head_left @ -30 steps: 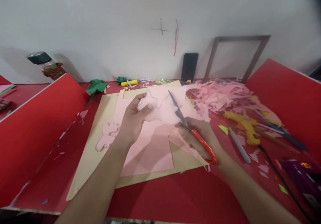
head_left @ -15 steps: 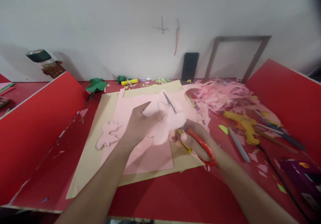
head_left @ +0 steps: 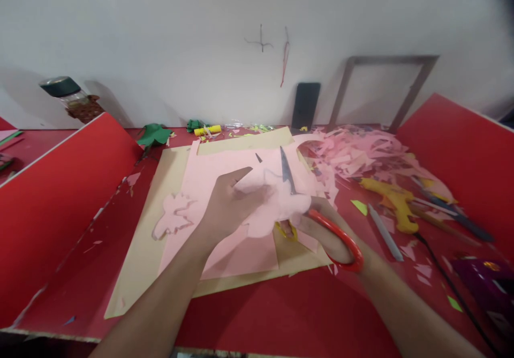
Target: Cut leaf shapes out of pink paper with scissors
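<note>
My left hand [head_left: 236, 203] pinches a pale pink paper cutout [head_left: 261, 221] with a wavy, lobed outline, held above the board. Fingers of my right hand [head_left: 321, 224] are in the handles of scissors [head_left: 339, 240], one red and one yellow. The scissor blades are spread apart, one above the cutout and the other tip showing past its far edge. Below them lies a large pink paper sheet [head_left: 241, 259] on a cream board [head_left: 140, 272]. Another pink cutout [head_left: 172, 216] with a lobed edge rests at the board's left.
Pink paper scraps [head_left: 357, 152] are heaped at the back right. A yellow glue gun [head_left: 391, 200], a grey pen-like stick [head_left: 384, 232] and a purple box [head_left: 484, 283] lie to the right. Red panels [head_left: 68, 208] flank the table. A dark phone [head_left: 305, 106] leans on the wall.
The scissors have opened, their blades now spread, and my right hand has shifted right. The cutout and my left hand have also moved slightly right.
</note>
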`<state>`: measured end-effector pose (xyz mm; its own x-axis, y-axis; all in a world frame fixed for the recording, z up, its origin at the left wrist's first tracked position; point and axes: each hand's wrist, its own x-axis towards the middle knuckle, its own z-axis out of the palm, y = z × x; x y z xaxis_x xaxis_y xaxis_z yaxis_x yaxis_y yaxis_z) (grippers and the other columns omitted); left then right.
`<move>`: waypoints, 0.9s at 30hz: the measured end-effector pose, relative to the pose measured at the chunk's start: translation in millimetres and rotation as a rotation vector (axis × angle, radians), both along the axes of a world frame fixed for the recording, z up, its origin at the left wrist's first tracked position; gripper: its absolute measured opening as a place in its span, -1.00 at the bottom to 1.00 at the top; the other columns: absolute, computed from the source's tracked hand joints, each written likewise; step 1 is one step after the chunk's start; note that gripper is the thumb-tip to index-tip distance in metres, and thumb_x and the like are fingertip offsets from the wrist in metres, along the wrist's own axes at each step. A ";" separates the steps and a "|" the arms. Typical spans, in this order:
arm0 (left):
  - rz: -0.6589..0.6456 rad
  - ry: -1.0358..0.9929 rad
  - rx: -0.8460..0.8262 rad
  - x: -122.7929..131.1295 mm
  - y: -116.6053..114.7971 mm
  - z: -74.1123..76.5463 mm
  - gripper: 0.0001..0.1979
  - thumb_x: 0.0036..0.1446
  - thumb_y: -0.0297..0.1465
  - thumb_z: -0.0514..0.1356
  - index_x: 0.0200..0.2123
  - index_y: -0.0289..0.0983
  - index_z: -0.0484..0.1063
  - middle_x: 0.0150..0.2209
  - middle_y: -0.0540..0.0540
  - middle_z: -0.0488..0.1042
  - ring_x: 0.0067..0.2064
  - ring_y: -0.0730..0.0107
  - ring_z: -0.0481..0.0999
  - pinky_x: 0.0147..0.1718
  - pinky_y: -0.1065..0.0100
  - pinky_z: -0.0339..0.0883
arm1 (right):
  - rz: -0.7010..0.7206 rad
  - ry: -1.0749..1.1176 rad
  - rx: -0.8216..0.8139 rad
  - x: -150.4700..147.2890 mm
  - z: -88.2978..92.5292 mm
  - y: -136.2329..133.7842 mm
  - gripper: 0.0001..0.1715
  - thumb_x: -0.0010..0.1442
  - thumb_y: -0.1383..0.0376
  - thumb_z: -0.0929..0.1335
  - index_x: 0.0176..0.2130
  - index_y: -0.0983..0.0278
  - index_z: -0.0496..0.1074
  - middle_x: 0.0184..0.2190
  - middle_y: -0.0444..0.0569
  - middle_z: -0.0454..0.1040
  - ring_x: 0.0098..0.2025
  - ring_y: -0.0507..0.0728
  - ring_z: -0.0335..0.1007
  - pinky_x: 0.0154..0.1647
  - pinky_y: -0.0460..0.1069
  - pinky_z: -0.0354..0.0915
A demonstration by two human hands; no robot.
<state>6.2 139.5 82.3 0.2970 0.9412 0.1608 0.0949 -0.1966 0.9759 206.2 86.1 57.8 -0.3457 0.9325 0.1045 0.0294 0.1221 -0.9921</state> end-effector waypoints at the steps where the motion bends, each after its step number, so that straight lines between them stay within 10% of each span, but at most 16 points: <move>1: -0.007 -0.004 0.008 0.1 -0.1 -0.4 -0.79 0.09 -0.32 0.35 -0.46 -0.27 0.41 -0.49 0.03 0.30 -0.45 0.49 0.25 -0.51 0.43 0.13 | -0.005 0.007 0.008 -1.0 0.0 0.0 -0.68 0.27 0.08 0.41 -0.38 0.22 0.35 -0.48 -0.12 0.31 -0.44 0.08 0.25 -0.40 -0.02 0.22; 27: -0.022 -0.041 -0.093 1.4 0.8 -13.1 -0.74 0.06 -0.27 0.39 -0.46 -0.26 0.42 -0.50 0.04 0.42 -0.46 0.47 0.36 -0.51 0.43 0.21 | -0.122 0.062 -0.029 -14.8 -1.6 -3.3 -0.82 0.18 0.30 0.37 -0.42 0.20 0.27 -0.61 -0.20 0.26 -0.53 0.05 0.19 -0.44 -0.01 0.10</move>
<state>7.6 140.4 69.2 0.3128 0.9460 0.0853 0.0508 -0.1063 0.9930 191.4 82.8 56.1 -0.2233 0.9702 0.0940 -0.0188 0.0921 -0.9956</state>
